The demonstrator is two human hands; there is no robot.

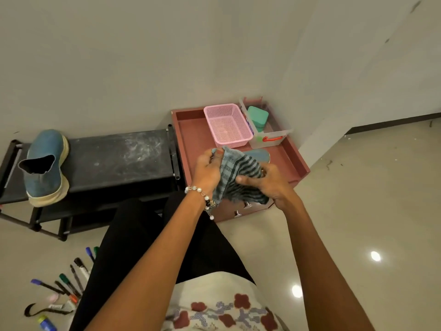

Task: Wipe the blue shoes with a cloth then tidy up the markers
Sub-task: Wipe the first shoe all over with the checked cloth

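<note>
**Cloth on second shoe, both hands**

Far left: blue slip-on shoe with cream sole lies on black bench. Near left: loose markers on floor. Centre: left hand and right hand each clutch the grey-black striped cloth, draped over second blue shoe above reddish-brown tray-top cabinet. Far right: pink mesh basket.
</note>
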